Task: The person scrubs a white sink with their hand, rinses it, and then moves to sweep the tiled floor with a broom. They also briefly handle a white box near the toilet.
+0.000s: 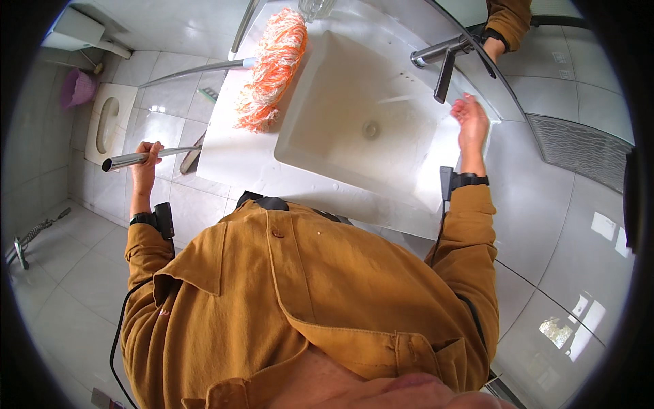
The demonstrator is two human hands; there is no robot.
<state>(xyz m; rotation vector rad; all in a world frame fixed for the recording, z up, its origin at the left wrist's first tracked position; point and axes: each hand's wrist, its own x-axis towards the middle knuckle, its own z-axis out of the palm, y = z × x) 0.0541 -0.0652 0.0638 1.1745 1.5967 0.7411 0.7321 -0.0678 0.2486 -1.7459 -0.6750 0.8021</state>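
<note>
My left hand [146, 155] grips a shiny metal pole [176, 151] left of the sink counter; its far end passes out of sight at the counter's edge. My right hand [471, 121] is empty, fingers loosely bent, just below the dark metal faucet [443, 74] and apart from it. Between my hands lies a white rectangular sink basin [352, 92] with a round drain [370, 129] and a cloudy beige bottom. An orange-and-white string mop head [276, 71] rests on the counter [230, 153] along the basin's left rim.
The mop's metal handle [196, 70] sticks out leftward. A squat toilet [107, 122] and a purple basket [79, 88] stand at far left. Beside the counter, a dark flat object [191, 157] lies on the floor. A mirror [552, 56] at right reflects a hand and sleeve. A glass container [315, 7] stands behind.
</note>
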